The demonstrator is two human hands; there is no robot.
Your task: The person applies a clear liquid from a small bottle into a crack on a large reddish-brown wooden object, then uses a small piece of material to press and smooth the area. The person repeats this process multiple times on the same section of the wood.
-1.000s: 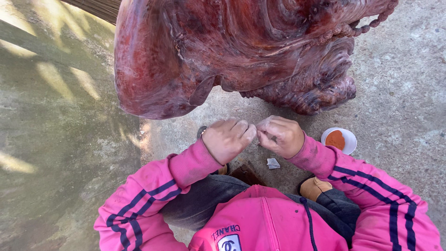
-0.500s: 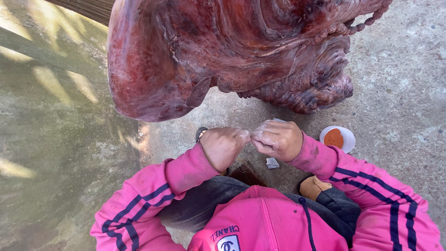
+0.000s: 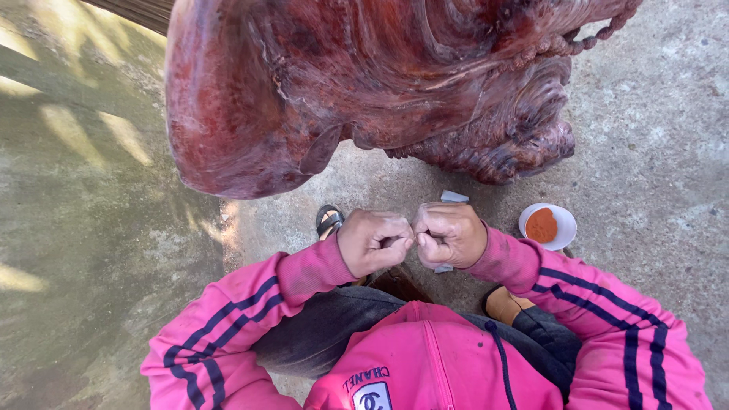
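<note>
White logo patch [image 3: 371, 395] on pink jacket.

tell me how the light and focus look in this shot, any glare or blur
Head view: hard sun from the upper left throws striped shadows across the concrete floor, and glare shines on the red carving. The left hand, right hand and white dish sit in even shade, sharp. The wide lens bows the pink sleeves at the lower edges; no motion blur.
</note>
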